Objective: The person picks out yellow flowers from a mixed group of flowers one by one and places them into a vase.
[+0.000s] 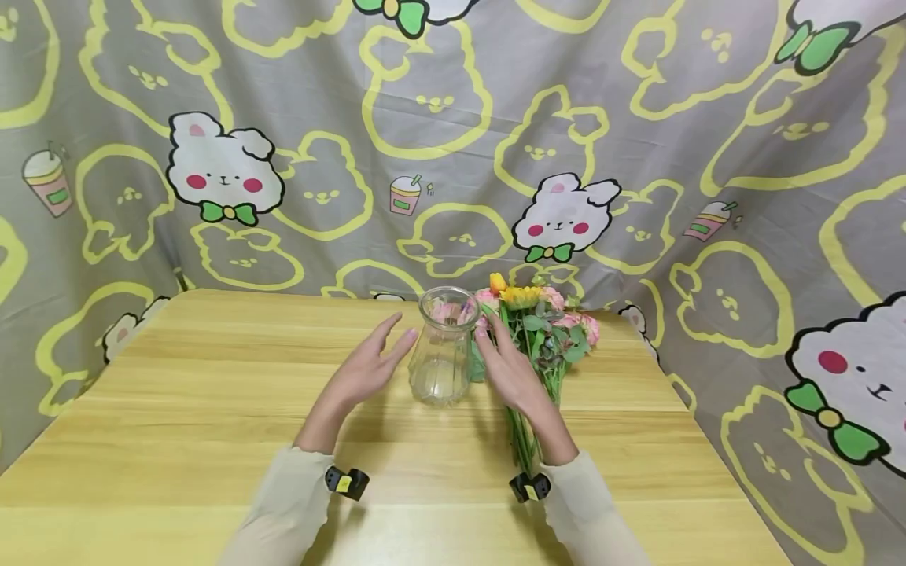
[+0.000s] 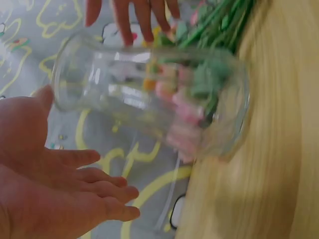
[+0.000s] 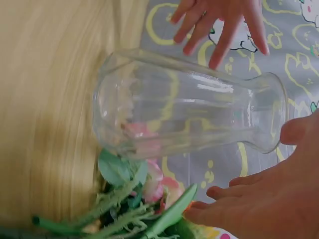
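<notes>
A clear glass vase (image 1: 440, 369) with a flared rim and ribbed sides stands upright on the wooden table (image 1: 212, 409). To its left, my left hand (image 1: 364, 368) is held with fingers spread and the palm facing the glass. My right hand (image 1: 508, 369) is on the other side, its fingers straight and its thumb close by the rim. Both wrist views show the vase (image 3: 189, 107) between the two hands, with nothing gripped. A bouquet (image 1: 545, 338) of pink, yellow and orange flowers lies right of the vase, partly behind my right hand and forearm.
The bouquet's green stems (image 1: 522, 440) point toward the near edge, passing under my right forearm. A grey curtain (image 1: 439, 94) with yellow outlines and white cartoon animals hangs behind the table and along its sides. Black bands with cameras sit on both wrists.
</notes>
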